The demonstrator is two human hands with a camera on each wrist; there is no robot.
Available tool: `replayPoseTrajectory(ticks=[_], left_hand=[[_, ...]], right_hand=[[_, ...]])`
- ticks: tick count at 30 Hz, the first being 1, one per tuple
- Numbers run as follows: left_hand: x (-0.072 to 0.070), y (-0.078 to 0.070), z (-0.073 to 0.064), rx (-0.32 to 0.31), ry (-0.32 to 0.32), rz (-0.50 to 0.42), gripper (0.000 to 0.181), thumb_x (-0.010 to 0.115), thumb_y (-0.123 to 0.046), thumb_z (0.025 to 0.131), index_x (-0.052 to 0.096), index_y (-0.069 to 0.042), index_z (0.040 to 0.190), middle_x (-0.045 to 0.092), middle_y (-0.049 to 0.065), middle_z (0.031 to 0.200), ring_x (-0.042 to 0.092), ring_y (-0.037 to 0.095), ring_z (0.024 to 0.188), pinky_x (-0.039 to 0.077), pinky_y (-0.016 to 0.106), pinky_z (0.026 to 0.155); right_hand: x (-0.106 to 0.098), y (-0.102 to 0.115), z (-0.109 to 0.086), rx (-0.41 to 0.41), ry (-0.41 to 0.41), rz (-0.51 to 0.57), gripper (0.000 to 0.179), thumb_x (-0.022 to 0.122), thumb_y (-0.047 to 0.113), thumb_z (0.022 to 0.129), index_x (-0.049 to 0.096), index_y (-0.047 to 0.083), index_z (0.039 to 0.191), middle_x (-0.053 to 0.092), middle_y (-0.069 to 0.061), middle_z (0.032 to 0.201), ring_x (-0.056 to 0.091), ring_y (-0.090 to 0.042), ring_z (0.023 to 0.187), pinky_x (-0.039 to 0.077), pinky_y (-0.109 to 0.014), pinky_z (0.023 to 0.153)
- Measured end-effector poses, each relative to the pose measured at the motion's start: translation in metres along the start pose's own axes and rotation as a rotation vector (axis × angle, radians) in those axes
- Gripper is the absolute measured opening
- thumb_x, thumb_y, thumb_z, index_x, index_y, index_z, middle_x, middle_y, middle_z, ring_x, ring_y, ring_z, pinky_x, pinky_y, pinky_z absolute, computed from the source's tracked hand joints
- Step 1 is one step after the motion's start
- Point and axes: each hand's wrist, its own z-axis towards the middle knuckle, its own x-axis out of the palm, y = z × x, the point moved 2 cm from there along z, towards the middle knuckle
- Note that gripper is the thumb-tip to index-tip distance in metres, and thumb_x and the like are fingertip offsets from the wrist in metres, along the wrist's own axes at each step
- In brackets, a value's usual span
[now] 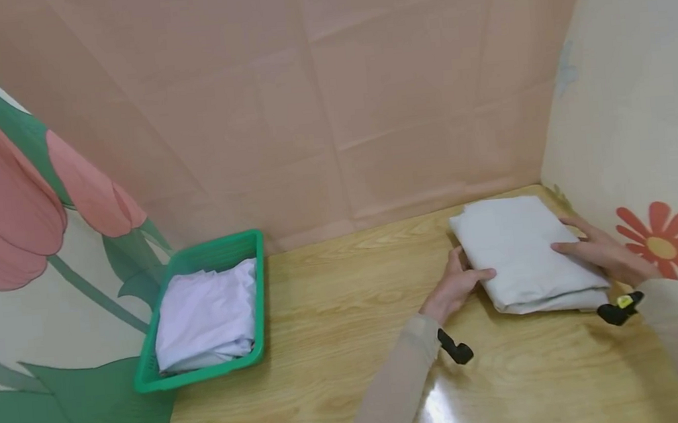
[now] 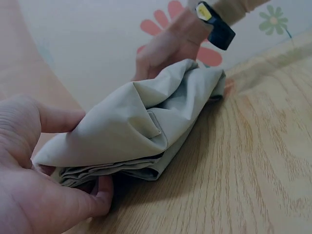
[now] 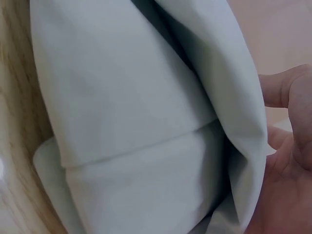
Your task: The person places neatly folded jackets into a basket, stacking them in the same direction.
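Note:
A pale grey folded cloth (image 1: 521, 250) lies at the right of the wooden table, its layers stacked into a thick pad. My left hand (image 1: 455, 283) grips its left edge, thumb on top. In the left wrist view, fingers of that hand (image 2: 34, 170) reach under the layered edge of the cloth (image 2: 122, 122). On the opposite side my right hand (image 1: 605, 250) holds the right edge, thumb over the top face and the other fingers partly hidden behind it. The right wrist view shows the cloth's loose front folds (image 3: 136, 102) beside the right hand (image 3: 285, 165).
A green plastic basket (image 1: 145, 369) stands at the table's left, with a folded whitish cloth (image 1: 206, 318) inside. Between basket and hands stretches the wooden tabletop (image 1: 347, 317). A pinkish sheet (image 1: 331, 106) hangs behind, and a flower-painted wall (image 1: 627, 149) borders the right side.

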Motion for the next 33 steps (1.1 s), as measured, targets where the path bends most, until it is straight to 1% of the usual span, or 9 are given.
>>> replayPoseTrajectory(ticks=[5, 9, 11, 13, 15, 17, 22, 28, 33], left_hand=[[0.003, -0.001, -0.001, -0.009, -0.010, -0.046, 0.081, 0.077, 0.009, 0.088, 0.036, -0.020, 0.152, 0.052, 0.008, 0.144, 0.060, 0.028, 0.124, 0.050, 0.053, 0.110], [0.006, -0.001, -0.003, 0.016, -0.063, 0.007, 0.077, 0.079, 0.005, 0.089, 0.038, -0.020, 0.150, 0.054, 0.009, 0.144, 0.059, 0.027, 0.127, 0.049, 0.051, 0.113], [0.007, -0.001, -0.005, 0.041, -0.091, 0.064, 0.074, 0.079, 0.000, 0.090, 0.039, -0.022, 0.149, 0.055, 0.009, 0.143, 0.059, 0.025, 0.129, 0.048, 0.048, 0.114], [0.009, -0.001, -0.006, 0.065, -0.125, 0.115, 0.072, 0.080, -0.004, 0.090, 0.040, -0.024, 0.148, 0.055, 0.007, 0.144, 0.057, 0.023, 0.131, 0.047, 0.045, 0.115], [0.010, -0.001, -0.007, 0.084, -0.152, 0.144, 0.071, 0.080, -0.006, 0.090, 0.041, -0.025, 0.147, 0.054, 0.005, 0.145, 0.055, 0.022, 0.133, 0.046, 0.043, 0.116], [0.010, -0.001, -0.007, 0.101, -0.173, 0.153, 0.070, 0.080, -0.004, 0.090, 0.043, -0.026, 0.146, 0.051, 0.003, 0.146, 0.053, 0.021, 0.135, 0.045, 0.043, 0.116], [0.009, -0.002, -0.007, 0.133, -0.177, 0.133, 0.080, 0.080, 0.004, 0.087, 0.039, -0.027, 0.148, 0.048, 0.005, 0.148, 0.053, 0.021, 0.134, 0.048, 0.042, 0.114], [0.004, -0.009, -0.012, 0.156, -0.137, 0.163, 0.101, 0.082, 0.004, 0.085, 0.026, -0.038, 0.159, 0.037, 0.011, 0.159, 0.050, 0.024, 0.137, 0.050, 0.041, 0.109], [0.002, -0.014, -0.015, 0.169, -0.077, 0.243, 0.100, 0.081, 0.003, 0.086, 0.032, -0.047, 0.158, 0.027, 0.002, 0.170, 0.039, 0.021, 0.148, 0.044, 0.041, 0.116]], right_hand=[[0.001, -0.002, -0.002, 0.012, 0.024, 0.067, 0.103, 0.059, 0.051, 0.108, -0.017, 0.016, 0.168, -0.023, -0.037, 0.169, -0.001, -0.071, 0.150, 0.026, -0.084, 0.109], [0.003, -0.005, -0.003, -0.006, 0.027, 0.112, 0.098, 0.058, 0.047, 0.109, -0.017, 0.029, 0.169, -0.021, -0.037, 0.169, 0.010, -0.067, 0.151, 0.044, -0.068, 0.102], [0.005, -0.005, -0.003, -0.021, 0.035, 0.138, 0.094, 0.057, 0.044, 0.110, -0.017, 0.036, 0.168, -0.017, -0.039, 0.170, 0.037, -0.052, 0.145, 0.052, -0.055, 0.096], [0.007, -0.004, -0.005, -0.044, 0.047, 0.172, 0.091, 0.055, 0.039, 0.112, -0.016, 0.039, 0.168, -0.011, -0.042, 0.170, 0.055, -0.027, 0.129, 0.056, -0.042, 0.089], [0.009, -0.002, -0.006, -0.064, 0.058, 0.189, 0.090, 0.055, 0.036, 0.112, -0.015, 0.040, 0.169, -0.005, -0.044, 0.169, 0.056, -0.003, 0.113, 0.056, -0.033, 0.085], [0.011, -0.001, -0.008, -0.084, 0.064, 0.190, 0.090, 0.055, 0.034, 0.112, -0.014, 0.039, 0.169, -0.003, -0.045, 0.168, 0.051, 0.008, 0.107, 0.055, -0.029, 0.083], [0.012, 0.002, -0.009, -0.108, 0.042, 0.145, 0.090, 0.057, 0.033, 0.111, -0.011, 0.039, 0.170, -0.002, -0.045, 0.168, 0.047, 0.003, 0.112, 0.054, -0.025, 0.083], [0.014, 0.004, -0.011, -0.126, 0.022, 0.118, 0.088, 0.057, 0.034, 0.111, -0.009, 0.040, 0.170, -0.006, -0.043, 0.170, 0.046, -0.028, 0.128, 0.055, -0.025, 0.082], [0.016, 0.005, -0.014, -0.140, 0.009, 0.119, 0.087, 0.058, 0.034, 0.111, -0.005, 0.041, 0.171, -0.006, -0.040, 0.171, 0.050, -0.001, 0.114, 0.057, -0.026, 0.081]])
